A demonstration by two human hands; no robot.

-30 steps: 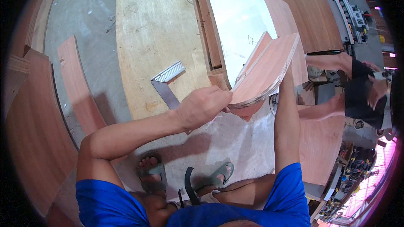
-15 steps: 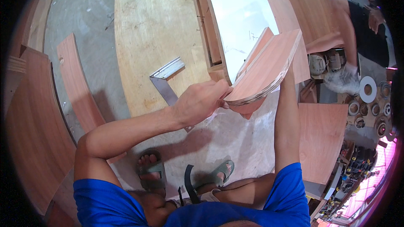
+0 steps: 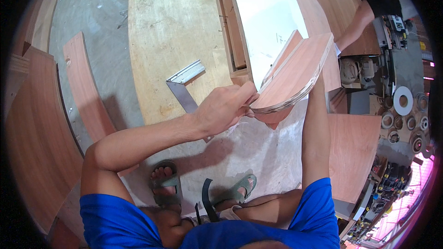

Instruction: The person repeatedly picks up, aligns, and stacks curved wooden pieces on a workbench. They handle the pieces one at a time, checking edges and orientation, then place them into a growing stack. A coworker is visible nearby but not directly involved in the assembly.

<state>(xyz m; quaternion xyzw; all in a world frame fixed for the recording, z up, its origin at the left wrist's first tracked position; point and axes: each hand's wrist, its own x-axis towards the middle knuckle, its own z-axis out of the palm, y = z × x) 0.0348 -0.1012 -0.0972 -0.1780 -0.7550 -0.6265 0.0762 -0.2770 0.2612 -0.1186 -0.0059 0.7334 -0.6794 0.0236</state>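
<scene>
Gripping the curved board [image 3: 297, 74] is the left hand [image 3: 225, 107].

The left hand [image 3: 224, 108] is turned knuckles up, its fingers [image 3: 249, 96] curled and drawn together in a pinch, the tips pointing right. Just left of the fingers, the wrist [image 3: 197, 124] runs almost in line with the forearm [image 3: 147, 140], which slopes down and away to the left. The left elbow [image 3: 94, 152], well apart from the fingers and lower than them, is sharply bent, with the upper arm [image 3: 104, 182] dropping below it. To the right of those fingers, the right forearm [image 3: 315, 133] reaches up, nearly upright; the right hand is hidden, so its grip cannot be told.
</scene>
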